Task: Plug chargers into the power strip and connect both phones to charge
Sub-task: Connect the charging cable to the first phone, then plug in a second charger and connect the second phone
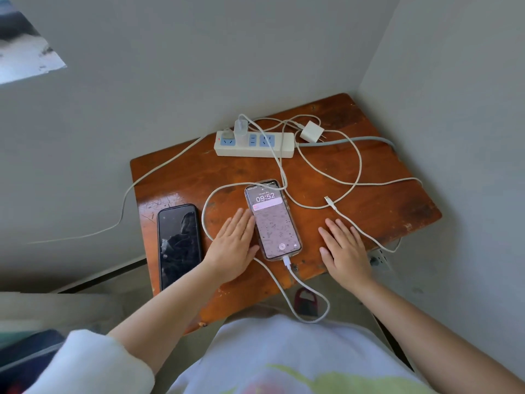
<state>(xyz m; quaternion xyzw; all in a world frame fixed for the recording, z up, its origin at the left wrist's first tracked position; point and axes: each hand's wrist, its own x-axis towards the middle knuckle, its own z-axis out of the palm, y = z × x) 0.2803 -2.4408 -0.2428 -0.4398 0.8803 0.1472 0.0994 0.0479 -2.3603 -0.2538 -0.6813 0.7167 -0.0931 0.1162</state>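
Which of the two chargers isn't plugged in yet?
The square white charger lying loose on the table right of the power strip, prongs exposed. The other charger stands upright in the strip.

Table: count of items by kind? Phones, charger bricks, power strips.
Phones: 2, one lit with a cable in its port, one dark with none.
Charger bricks: 2, one plugged into the strip, one loose on the table.
Power strips: 1.
Total: 5
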